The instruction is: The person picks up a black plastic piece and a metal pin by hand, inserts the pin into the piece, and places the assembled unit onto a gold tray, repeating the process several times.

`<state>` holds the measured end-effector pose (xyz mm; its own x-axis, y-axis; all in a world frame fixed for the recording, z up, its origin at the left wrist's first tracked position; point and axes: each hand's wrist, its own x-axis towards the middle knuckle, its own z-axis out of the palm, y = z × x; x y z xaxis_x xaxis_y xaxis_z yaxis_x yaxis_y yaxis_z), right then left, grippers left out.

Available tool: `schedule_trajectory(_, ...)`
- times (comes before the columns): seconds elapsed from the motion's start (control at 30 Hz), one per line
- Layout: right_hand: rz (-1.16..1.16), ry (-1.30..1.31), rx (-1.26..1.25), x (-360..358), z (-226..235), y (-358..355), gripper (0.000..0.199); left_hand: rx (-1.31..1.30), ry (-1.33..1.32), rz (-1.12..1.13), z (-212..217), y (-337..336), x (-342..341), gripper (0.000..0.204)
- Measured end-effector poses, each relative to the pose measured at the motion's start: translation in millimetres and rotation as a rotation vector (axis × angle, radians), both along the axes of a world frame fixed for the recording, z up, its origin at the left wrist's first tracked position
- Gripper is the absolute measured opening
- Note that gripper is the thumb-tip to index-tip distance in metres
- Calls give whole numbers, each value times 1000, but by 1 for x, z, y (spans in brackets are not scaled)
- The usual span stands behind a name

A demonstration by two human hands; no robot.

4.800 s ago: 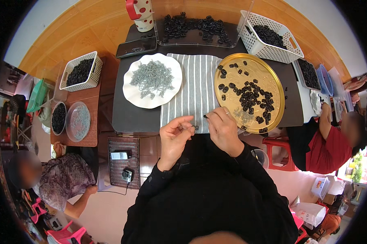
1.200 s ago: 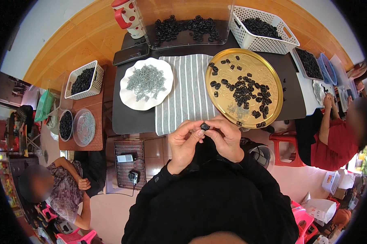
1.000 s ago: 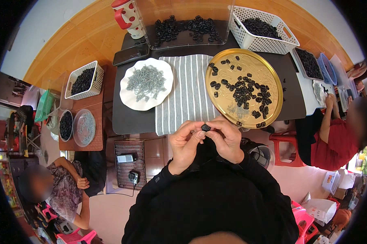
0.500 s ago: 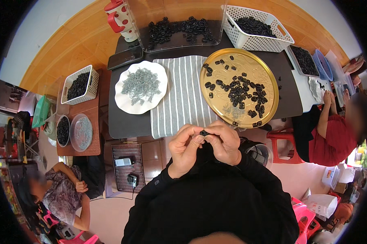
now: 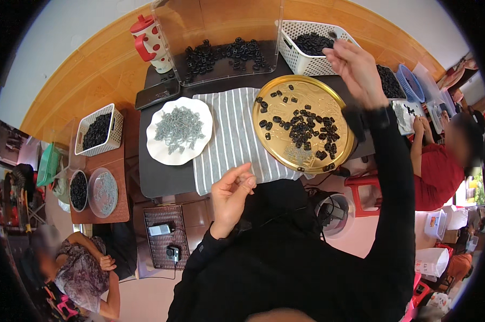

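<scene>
Right hand is stretched to the upper right of the frame, over the near rim of the white plastic basket full of small black parts. Fingertips pinched narrow on a small black part, held right above the basket's contents. Left hand hangs low centre, near the body, fingers loosely curled with thumb and forefinger close together; cannot tell if anything sits between them.

Round gold tray sits right of centre, below the basket, scattered with loose black parts, thickest in its middle. Striped grey cloth lies under the tray's left edge and runs down toward the left hand. White scalloped plate left of the cloth holds a heap of small grey metal pieces. Clear tray at top centre has more black parts. Red and white jug stands at its left, upper left of the frame.

Far left, a side table carries another white basket of black parts, plus a dark bowl and a clear dish. Person in red sits at the right edge; another person at lower left.
</scene>
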<state>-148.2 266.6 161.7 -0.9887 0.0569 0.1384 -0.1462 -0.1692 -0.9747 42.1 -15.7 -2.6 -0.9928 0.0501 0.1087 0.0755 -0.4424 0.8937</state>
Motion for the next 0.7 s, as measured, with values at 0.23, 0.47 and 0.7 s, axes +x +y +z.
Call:
schedule_trajectory(0.23, 437, 147, 1004, 20, -100, -50, 20, -63, -70, 17, -5, -5, 0, 28)
schedule_trajectory(0.47, 458, 471, 1372, 25, -124, -90, 19, -71, -88, 0, -6, -15, 0, 26)
schedule_trajectory(0.7, 528, 417, 1373, 29, -127, -90, 16, -113, -99, -19, -7, -14, -2, 24)
